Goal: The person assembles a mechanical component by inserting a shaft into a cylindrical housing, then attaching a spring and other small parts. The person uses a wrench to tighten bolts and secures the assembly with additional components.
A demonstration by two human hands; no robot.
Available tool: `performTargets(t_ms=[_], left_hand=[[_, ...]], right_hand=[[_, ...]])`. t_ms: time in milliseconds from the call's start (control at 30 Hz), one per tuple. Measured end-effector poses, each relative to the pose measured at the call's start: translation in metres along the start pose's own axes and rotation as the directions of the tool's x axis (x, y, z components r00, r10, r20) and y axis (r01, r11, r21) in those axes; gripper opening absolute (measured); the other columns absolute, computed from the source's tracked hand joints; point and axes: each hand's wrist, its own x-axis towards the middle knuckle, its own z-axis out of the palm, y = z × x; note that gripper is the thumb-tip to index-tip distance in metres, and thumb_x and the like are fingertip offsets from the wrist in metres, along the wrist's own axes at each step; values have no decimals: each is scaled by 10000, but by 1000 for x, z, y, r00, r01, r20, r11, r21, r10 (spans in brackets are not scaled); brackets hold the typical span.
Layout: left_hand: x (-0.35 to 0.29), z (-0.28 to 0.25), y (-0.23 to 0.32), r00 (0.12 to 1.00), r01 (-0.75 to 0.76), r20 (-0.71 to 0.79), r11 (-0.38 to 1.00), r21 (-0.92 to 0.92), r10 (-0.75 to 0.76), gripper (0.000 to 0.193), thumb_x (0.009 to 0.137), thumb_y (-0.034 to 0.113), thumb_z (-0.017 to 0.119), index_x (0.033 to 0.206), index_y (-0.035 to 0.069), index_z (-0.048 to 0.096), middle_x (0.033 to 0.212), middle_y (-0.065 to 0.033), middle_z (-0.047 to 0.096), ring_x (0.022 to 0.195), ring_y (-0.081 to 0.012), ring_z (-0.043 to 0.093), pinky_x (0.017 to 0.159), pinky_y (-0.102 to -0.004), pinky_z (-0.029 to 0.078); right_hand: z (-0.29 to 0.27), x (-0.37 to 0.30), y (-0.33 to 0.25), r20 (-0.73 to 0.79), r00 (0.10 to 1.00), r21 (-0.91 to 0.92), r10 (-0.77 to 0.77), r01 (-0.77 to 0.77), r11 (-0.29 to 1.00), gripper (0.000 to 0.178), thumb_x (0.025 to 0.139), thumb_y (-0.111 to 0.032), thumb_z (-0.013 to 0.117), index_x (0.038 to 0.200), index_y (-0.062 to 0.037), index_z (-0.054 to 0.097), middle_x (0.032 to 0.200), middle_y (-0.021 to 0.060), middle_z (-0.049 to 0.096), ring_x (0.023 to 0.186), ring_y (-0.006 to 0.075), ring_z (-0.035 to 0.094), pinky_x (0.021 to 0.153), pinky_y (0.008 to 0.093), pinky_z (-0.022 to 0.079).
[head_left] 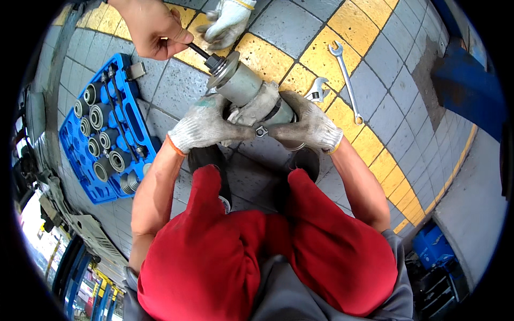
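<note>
Both my hands wear whitish work gloves, soiled grey. My left hand (206,123) and my right hand (310,124) grip a grey cast metal part (257,107) from either side, thumbs nearly meeting at a small square-ended stub (261,131). Against the part's far end sits a grey press sleeve (241,85), capped by a round metal plate (224,69) and a black nut (214,63). A black threaded rod (199,51) runs out of the nut. Another person's bare hand (158,32) pinches that rod; a white-gloved hand (227,24) hovers beside it.
At left lies an open blue tool case (96,195) holding several metal sleeves (99,115) and dark rods (115,101). An adjustable wrench (317,90) and a combination wrench (347,80) rest on the tiled floor (286,27) to the right. A blue lift arm (466,85) stands far right.
</note>
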Motion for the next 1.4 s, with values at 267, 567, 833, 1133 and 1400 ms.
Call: performTargets(t_ms=[267,567,833,1133,1400], left_hand=[[-13,-5,13,987,160,25,984,-77,-159,878,673,390,937,1369,-7,576,1194,-212,720,1032,-326,729,909,-428,571],[-16,-9,15,968,-140,-220,988,-62,123,651,693,458,893,1166,45,723,962,-173,765,896,-341,751,803,-423,582],[-18,-21,17,995,0,-102,993,-120,-12,795,664,427,937,1272,6,646,1130,-203,736,1042,-344,725,889,-423,569],[-12,-15,20,976,-60,-210,998,-4,58,725,678,475,914,1194,12,701,987,-185,757,922,-309,753,820,-390,582],[-18,-29,25,990,139,-15,989,-54,-140,828,653,451,943,1284,0,653,1063,-186,760,985,-297,743,872,-404,577]], right_hand=[[-6,-17,-15,17,998,22,65,-65,998,844,715,-192,919,1429,18,521,1209,140,683,1049,207,673,826,356,603],[-13,-12,-26,41,997,7,70,-70,997,887,691,-201,926,1440,35,513,1267,151,669,1134,233,657,867,364,600],[-5,-4,-24,-23,998,13,50,-50,999,861,717,-168,904,1449,37,500,1182,129,676,1006,190,677,749,335,610],[-14,-16,-24,19,994,74,103,-104,992,863,720,-169,901,1465,15,506,1152,110,680,897,142,673,637,301,577],[-9,-13,-22,-24,994,-72,-111,109,991,770,740,-151,864,1422,10,548,1109,97,674,836,140,671,620,287,565]])
